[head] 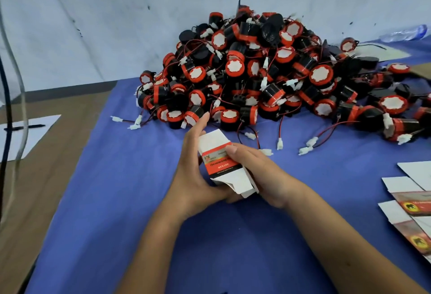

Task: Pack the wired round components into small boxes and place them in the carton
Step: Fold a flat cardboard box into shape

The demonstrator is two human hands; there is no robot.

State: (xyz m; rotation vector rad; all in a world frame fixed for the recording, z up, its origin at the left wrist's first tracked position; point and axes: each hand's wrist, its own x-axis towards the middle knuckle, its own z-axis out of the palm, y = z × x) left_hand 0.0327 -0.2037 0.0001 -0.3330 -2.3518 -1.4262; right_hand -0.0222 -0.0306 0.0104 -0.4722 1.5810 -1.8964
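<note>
A small white box [221, 163] with a red and black label sits between both hands above the blue cloth. My left hand [194, 165] holds its left side, fingers reaching up past the far end. My right hand [256, 172] grips the right side, thumb pressed on the label. The box's near-end flaps hang open. Behind it lies a big heap of round black-and-red components [268, 72] with red wires and white plugs. No carton is in view.
Flat unfolded boxes [410, 202] lie at the right edge. The blue cloth [116, 189] covers a brown table [53, 158]. A white sheet with a black pen [25, 128] lies at left, cables hang beside it. A plastic bottle [405, 32] lies far right.
</note>
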